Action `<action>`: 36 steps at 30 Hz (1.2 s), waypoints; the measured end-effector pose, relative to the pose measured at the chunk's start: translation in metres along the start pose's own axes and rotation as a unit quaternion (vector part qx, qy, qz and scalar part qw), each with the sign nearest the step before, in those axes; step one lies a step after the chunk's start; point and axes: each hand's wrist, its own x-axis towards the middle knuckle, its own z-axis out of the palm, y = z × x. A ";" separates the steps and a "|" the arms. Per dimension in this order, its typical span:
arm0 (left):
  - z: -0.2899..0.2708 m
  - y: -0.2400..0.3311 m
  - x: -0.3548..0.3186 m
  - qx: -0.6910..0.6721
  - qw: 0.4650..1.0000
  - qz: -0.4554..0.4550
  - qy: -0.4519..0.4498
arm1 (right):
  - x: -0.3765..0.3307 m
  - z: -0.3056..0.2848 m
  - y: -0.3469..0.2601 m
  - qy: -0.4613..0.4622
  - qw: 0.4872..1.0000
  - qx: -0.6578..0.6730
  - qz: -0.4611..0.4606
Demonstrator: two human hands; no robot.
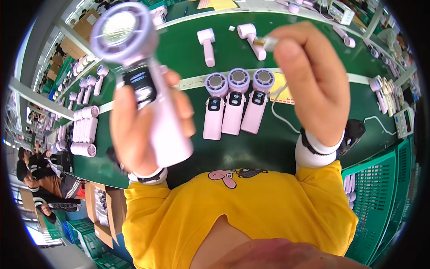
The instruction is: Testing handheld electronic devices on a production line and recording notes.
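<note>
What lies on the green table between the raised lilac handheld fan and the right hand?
Head view: three lilac handheld fans lying side by side on the green table.

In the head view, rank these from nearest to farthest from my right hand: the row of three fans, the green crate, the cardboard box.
From the right hand:
1. Row of three fans, just left on the table.
2. Green crate, lower right, beside the table.
3. Cardboard box, far lower left on the floor.

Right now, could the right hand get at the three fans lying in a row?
Probably not yet: the right hand pinches a small silver plug. The three fans lie uncovered on the green table just below it.
</note>
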 end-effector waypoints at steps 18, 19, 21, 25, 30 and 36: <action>-0.004 -0.005 0.000 -0.071 0.990 -0.019 -0.122 | -0.005 0.029 -0.012 -0.171 0.982 0.009 -0.076; -0.005 -0.006 0.001 -0.063 0.991 -0.016 -0.120 | -0.007 0.034 -0.011 -0.149 0.986 -0.007 -0.073; -0.006 -0.008 0.002 -0.046 0.992 -0.010 -0.115 | -0.010 0.043 -0.009 -0.106 0.992 -0.038 -0.065; -0.008 -0.010 0.005 -0.013 0.994 -0.002 -0.109 | -0.006 0.041 0.000 -0.127 0.987 -0.044 -0.087; -0.009 -0.016 0.008 0.025 0.994 0.006 -0.108 | -0.004 0.036 0.002 -0.154 0.986 -0.024 -0.058; -0.008 -0.020 0.009 0.075 0.991 0.013 -0.106 | -0.009 0.037 -0.003 -0.170 0.985 -0.003 -0.009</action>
